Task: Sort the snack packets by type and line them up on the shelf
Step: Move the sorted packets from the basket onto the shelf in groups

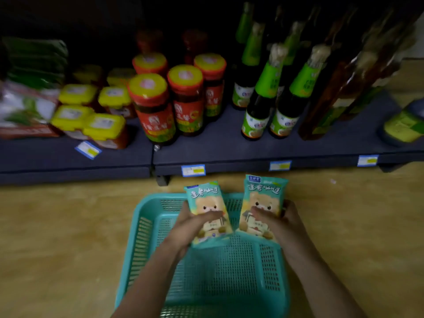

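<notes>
Left hand (192,226) and right hand (278,222) each grip one packet, left packet (207,204) and right packet (262,198), fingers curled round it, above basket (142,228).

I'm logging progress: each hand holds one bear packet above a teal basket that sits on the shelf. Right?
No. The head view shows the basket on the floor, in front of the shelf. The left hand and right hand do each hold one bear packet above it.

Red sauce jars (152,111) with yellow lid tops stand between yellow-lidded tubs (104,125) and dark green-necked bottles (258,109) (labels blurred); blue price tags (193,170) below.
</notes>
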